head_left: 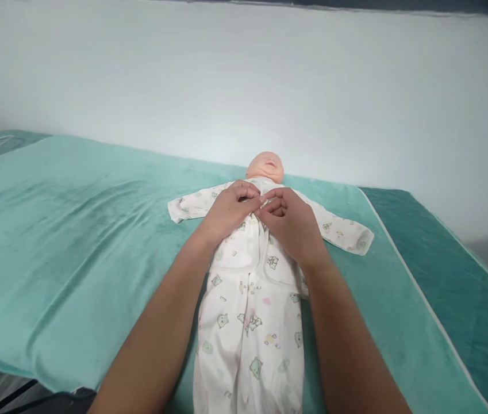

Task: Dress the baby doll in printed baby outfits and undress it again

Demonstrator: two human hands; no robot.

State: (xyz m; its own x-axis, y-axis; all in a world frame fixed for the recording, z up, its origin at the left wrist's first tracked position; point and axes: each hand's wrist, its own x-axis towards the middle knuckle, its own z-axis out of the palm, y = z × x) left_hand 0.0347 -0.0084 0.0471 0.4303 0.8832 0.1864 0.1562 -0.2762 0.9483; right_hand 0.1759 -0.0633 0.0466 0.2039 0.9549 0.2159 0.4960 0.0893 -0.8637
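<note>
A baby doll (266, 165) lies on its back, its head toward the wall. It wears a white baby shirt (237, 250) with small animal prints, the sleeves spread to both sides. Matching printed pants (252, 339) cover the legs down to the lower edge of the view. At the chest, my left hand (237, 207) pinches the front edge of the shirt near the neckline. My right hand (289, 221) meets it there, fingertips closed on the same front edge. Whatever fastener lies between the fingertips is hidden.
A light green blanket (75, 230) with some wrinkles covers the table under the doll. Darker green cloth (442, 259) shows along the right side. A white wall (244, 86) rises right behind the doll's head. Dark frame parts (15, 397) show at the lower left.
</note>
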